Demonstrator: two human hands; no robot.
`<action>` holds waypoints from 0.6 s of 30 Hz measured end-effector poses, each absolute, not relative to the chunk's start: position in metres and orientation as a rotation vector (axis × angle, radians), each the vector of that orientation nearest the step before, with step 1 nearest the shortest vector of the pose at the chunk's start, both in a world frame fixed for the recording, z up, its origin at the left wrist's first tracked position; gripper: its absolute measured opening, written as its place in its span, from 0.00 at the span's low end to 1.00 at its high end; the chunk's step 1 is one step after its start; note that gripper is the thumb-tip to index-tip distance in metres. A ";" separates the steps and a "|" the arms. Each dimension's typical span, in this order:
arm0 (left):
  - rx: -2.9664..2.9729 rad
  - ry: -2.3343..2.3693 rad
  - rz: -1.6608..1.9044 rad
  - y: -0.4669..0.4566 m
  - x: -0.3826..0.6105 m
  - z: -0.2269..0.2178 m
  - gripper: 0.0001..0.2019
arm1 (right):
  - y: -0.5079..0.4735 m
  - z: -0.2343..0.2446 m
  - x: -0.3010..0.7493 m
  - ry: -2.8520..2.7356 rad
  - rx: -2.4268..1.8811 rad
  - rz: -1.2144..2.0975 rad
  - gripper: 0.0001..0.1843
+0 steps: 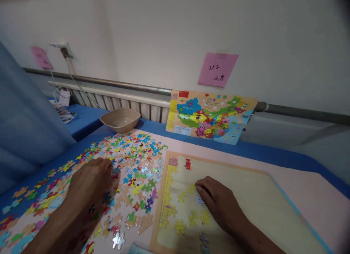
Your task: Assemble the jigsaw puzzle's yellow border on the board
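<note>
My left hand [90, 179] lies palm down on a heap of loose coloured jigsaw pieces [133, 163], fingers together and slightly curled; what is under them is hidden. My right hand [216, 199] rests on the pale puzzle board [246, 203], fingertips pressed on a small piece [199, 200] near several yellow pieces [191, 217] lying on the board. A red piece [187, 163] sits near the board's top left. A finished coloured map picture [209, 115] leans against the wall behind.
A beige bowl [120, 120] stands at the back of the blue-covered table [273, 153]. A radiator and grey pipe [300, 111] run along the wall, with a pink note [217, 69] above. Blue fabric [24, 130] rises on the left.
</note>
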State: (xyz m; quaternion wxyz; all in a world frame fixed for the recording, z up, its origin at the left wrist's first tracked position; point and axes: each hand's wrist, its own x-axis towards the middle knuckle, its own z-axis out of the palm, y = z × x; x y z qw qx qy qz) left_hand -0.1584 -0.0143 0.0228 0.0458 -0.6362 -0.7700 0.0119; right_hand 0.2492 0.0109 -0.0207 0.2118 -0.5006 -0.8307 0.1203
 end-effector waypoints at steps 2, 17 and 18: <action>-1.942 -2.360 0.040 -0.014 -0.159 0.023 0.17 | 0.010 -0.021 0.249 -2.308 -1.393 0.333 0.16; -2.011 -2.343 0.147 -0.013 -0.163 0.020 0.11 | 0.012 -0.025 0.250 -2.281 -1.411 0.398 0.16; -2.014 -2.349 0.145 -0.014 -0.163 0.021 0.12 | 0.012 -0.025 0.250 -2.280 -1.411 0.408 0.16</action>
